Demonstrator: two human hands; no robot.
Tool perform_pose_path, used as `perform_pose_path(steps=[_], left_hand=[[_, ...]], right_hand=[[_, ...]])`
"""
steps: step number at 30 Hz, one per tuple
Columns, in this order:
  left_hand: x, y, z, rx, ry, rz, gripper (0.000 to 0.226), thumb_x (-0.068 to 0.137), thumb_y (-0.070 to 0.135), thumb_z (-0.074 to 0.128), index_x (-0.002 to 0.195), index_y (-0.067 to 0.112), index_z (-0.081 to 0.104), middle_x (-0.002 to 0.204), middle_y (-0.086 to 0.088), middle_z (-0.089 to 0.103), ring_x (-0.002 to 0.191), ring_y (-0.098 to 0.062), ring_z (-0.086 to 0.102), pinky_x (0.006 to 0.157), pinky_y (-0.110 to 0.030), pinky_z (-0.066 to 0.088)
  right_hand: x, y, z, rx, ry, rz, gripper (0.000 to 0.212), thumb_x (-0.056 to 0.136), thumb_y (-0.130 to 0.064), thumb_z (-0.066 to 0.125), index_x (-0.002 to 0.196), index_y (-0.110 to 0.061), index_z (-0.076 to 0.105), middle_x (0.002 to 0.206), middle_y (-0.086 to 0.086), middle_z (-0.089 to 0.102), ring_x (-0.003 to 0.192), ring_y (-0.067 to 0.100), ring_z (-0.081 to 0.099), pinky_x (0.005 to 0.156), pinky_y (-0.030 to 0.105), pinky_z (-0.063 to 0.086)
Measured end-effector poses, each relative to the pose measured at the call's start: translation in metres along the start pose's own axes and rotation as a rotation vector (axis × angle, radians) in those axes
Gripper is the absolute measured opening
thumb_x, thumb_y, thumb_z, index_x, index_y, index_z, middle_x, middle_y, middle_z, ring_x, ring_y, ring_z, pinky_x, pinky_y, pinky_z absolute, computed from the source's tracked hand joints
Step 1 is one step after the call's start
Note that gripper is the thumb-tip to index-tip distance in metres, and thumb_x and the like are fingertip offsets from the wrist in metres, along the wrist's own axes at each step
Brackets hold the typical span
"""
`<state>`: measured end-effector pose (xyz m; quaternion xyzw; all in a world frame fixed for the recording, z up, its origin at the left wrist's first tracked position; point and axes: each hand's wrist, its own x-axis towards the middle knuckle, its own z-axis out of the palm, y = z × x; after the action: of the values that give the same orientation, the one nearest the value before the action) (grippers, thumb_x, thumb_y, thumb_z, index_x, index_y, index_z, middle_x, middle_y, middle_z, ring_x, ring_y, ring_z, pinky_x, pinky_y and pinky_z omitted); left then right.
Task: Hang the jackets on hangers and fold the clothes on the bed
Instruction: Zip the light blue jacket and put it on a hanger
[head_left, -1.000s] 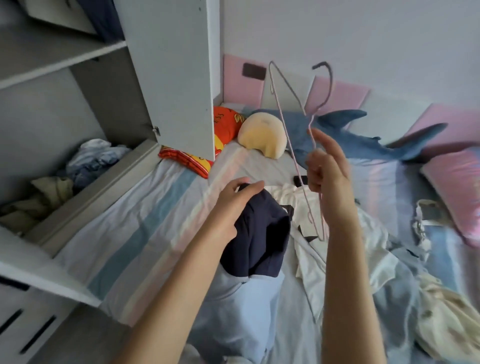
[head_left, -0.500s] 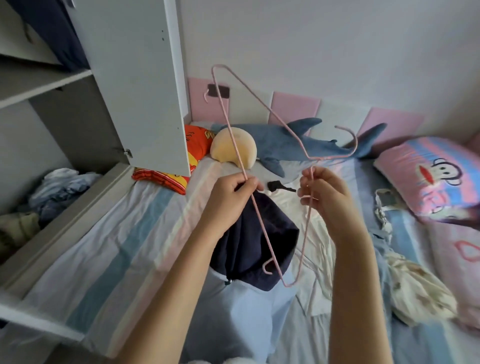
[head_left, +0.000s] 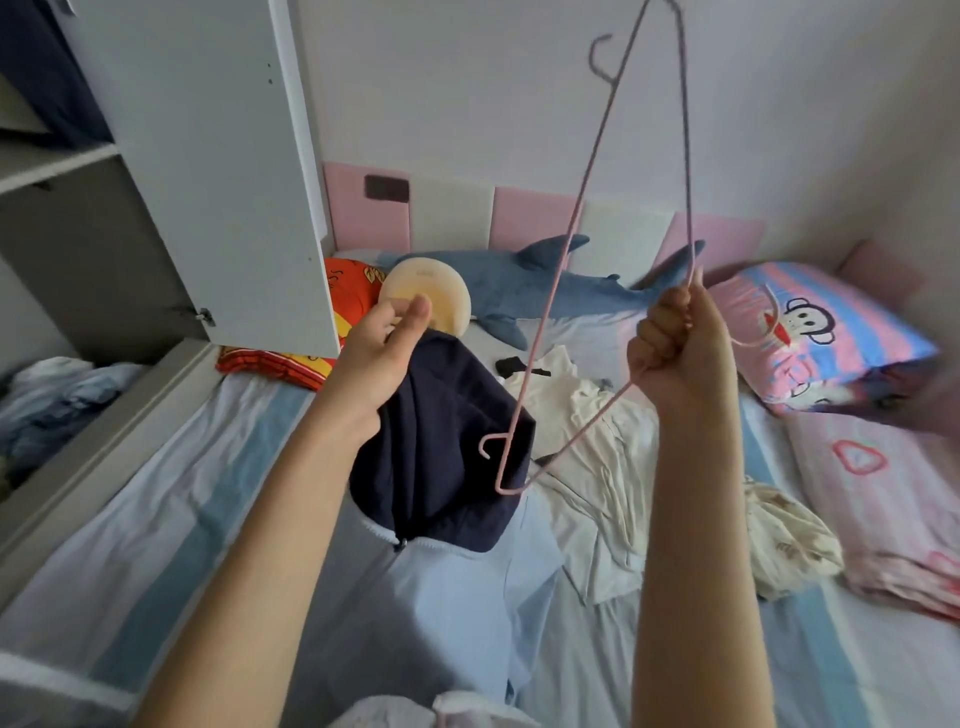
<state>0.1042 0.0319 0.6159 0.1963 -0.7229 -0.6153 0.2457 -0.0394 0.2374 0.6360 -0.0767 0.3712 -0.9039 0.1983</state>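
The pink wire hanger (head_left: 568, 244) stands on end in the middle right of the frame. One shoulder corner runs out past the top edge and the other hangs low in front of the jacket (head_left: 452, 467). The right hand (head_left: 675, 353) is closed in a fist round the wire at the neck of the hanger, and the blurred hook curves out to the right of it.

Left of centre, the left hand (head_left: 384, 358) pinches the top of the jacket's navy hood between thumb and curled fingers. It holds the hood up, so the light blue body drops toward the bottom of the frame over the striped bedsheet (head_left: 171, 493).

Behind the hanger a white garment (head_left: 597, 415) lies crumpled on the bed, with a small black item (head_left: 511, 366) just above it. A cream patterned garment (head_left: 784, 540) is bunched at the lower right.

Further back lie a blue shark plush (head_left: 524, 291), a round cream cushion (head_left: 431, 291) and an orange-red cushion (head_left: 348, 291), all along the pink and white headboard (head_left: 524, 218). A monkey-print pillow (head_left: 810, 332) sits at the right, above a folded pink blanket (head_left: 872, 493).

An open white wardrobe door (head_left: 208, 156) fills the upper left, and pale blue clothes (head_left: 57, 395) are heaped in the compartment below it
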Motion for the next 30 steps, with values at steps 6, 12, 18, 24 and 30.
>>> perform_pose_path(steps=[6, 12, 18, 24, 30], left_hand=[[-0.006, 0.007, 0.004, -0.256, -0.129, -0.068, 0.026, 0.049, 0.037, 0.078, 0.072, 0.03, 0.067, 0.087, 0.002, 0.064, 0.09, -0.017, 0.059, 0.084, -0.032, 0.044], [-0.005, 0.018, -0.014, -0.344, -0.137, -0.066, 0.042, 0.051, 0.002, 0.053, 0.089, 0.02, 0.056, 0.085, 0.001, 0.06, 0.078, -0.014, 0.058, 0.069, -0.023, 0.045], [-0.002, 0.01, -0.032, -0.286, 0.087, -0.083, 0.043, 0.046, 0.002, 0.047, 0.08, 0.024, 0.06, 0.071, -0.001, 0.052, 0.074, -0.019, 0.048, 0.065, -0.028, 0.04], [-0.01, 0.029, -0.016, -0.565, 0.025, -0.068, 0.039, 0.057, 0.001, 0.043, 0.09, 0.016, 0.059, 0.074, -0.002, 0.058, 0.068, -0.014, 0.055, 0.066, -0.022, 0.047], [0.001, 0.035, -0.035, -0.805, 0.048, -0.069, 0.032, 0.076, -0.006, 0.038, 0.091, 0.016, 0.057, 0.075, -0.006, 0.057, 0.073, -0.022, 0.056, 0.075, -0.032, 0.049]], right_hand=[[-0.01, 0.024, 0.021, 0.109, -0.011, -0.038, 0.062, 0.1, -0.039, 0.038, 0.04, -0.022, 0.04, 0.038, -0.007, 0.021, 0.033, 0.005, 0.015, 0.035, 0.018, 0.012], [-0.016, 0.081, 0.008, -0.366, 0.0, -0.149, 0.055, 0.099, -0.038, 0.044, 0.046, -0.022, 0.045, 0.042, -0.009, 0.031, 0.037, 0.005, 0.022, 0.039, 0.018, 0.019], [-0.036, 0.097, 0.007, -0.672, -0.21, -0.128, 0.067, 0.104, -0.034, 0.028, 0.043, -0.022, 0.053, 0.04, -0.007, 0.031, 0.038, 0.008, 0.027, 0.042, 0.02, 0.022], [-0.03, 0.097, 0.021, -0.252, -0.274, -0.016, 0.064, 0.102, -0.041, 0.027, 0.048, -0.019, 0.055, 0.044, -0.01, 0.026, 0.039, 0.004, 0.019, 0.042, 0.019, 0.014], [-0.031, 0.118, -0.006, -0.727, -0.21, -0.152, 0.051, 0.102, -0.031, 0.037, 0.071, -0.01, 0.071, 0.042, -0.008, 0.033, 0.044, 0.01, 0.031, 0.053, 0.027, 0.026]])
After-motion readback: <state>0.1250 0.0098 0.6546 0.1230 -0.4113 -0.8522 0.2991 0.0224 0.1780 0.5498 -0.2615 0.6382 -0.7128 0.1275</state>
